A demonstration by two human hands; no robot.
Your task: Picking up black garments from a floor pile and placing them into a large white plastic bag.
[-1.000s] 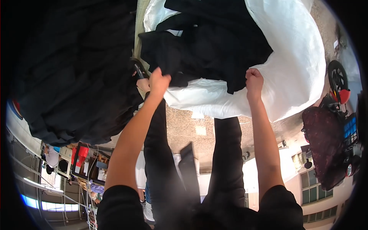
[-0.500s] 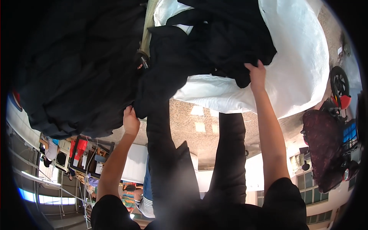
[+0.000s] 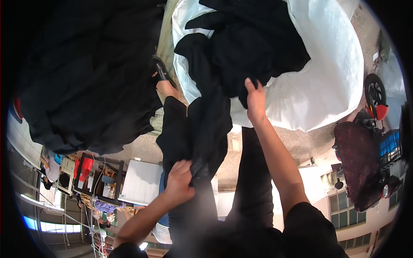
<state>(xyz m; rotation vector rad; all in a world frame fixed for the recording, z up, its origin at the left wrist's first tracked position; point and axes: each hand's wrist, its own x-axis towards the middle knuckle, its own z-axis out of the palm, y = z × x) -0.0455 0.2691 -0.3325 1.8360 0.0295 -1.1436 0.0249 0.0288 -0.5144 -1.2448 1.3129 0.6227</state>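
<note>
A black fabric piece (image 3: 209, 120) stretches from the white sack toward my lap. My left hand (image 3: 180, 182) is closed on its near end, above my left thigh. My right hand (image 3: 256, 101) pinches the near edge of the black cloth (image 3: 245, 51) bunched in the mouth of the sack. The large white sack (image 3: 331, 69) lies open around that cloth, its rim folded outward. To the left spreads a big heap of black cloth (image 3: 86, 86), apart from both hands. Whether the fabric piece joins the bunched cloth I cannot tell.
My sandalled foot (image 3: 165, 81) sits between the heap and the sack. On the right stands a parked two-wheeler with a dark red cover (image 3: 357, 165) and a blue basket (image 3: 390, 146). A white panel (image 3: 141, 180) and a dark frame lie beyond my left arm. People are farther off.
My left hand has come from the heap's edge toward my lap, drawing the fabric piece with it. My right hand has shifted left and slightly nearer, still on the bunched cloth.
</note>
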